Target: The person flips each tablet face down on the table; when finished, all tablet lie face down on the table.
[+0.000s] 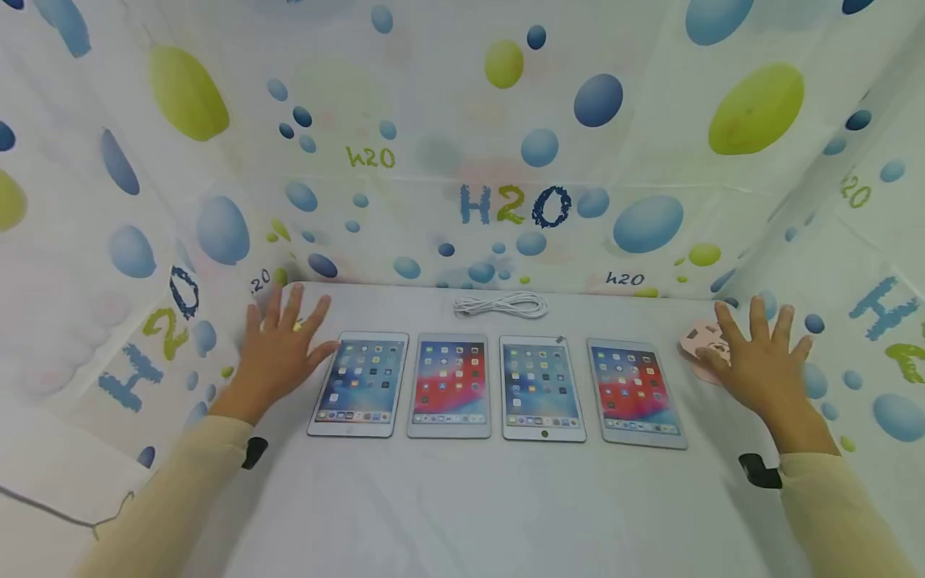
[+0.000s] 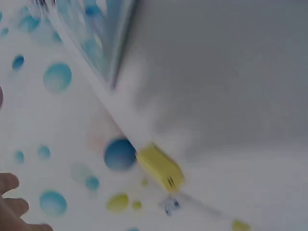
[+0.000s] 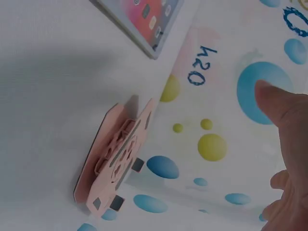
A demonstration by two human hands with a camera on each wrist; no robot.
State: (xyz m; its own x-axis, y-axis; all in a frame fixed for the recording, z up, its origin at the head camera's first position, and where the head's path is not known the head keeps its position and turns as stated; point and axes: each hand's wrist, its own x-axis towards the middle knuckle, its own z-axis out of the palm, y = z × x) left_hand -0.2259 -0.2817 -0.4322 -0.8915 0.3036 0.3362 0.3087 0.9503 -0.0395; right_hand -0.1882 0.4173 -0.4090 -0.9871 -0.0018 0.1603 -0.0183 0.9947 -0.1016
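Several white-framed tablets lie screen-up in a row, their home screens lit. My left hand (image 1: 278,353), fingers spread, hovers by the leftmost tablet (image 1: 360,385); its thumb overlaps that tablet's upper corner in the head view, and whether they touch I cannot tell. On the other side my right hand (image 1: 768,369) is spread too, holding nothing, to the right of the rightmost tablet (image 1: 636,392). Partly behind its thumb is a pink folding stand (image 3: 113,159), propped on the table with flat plates and hinged struts. A small yellow block (image 2: 160,168) sits near my left hand, mostly hidden in the head view.
A coiled white cable (image 1: 501,305) lies behind the middle tablets. Between the outer ones are a red-screened tablet (image 1: 450,385) and a blue-screened tablet (image 1: 540,387) with a round home button. A curtain (image 1: 433,104) printed with bubbles encloses the white table (image 1: 462,514) behind and at both sides.
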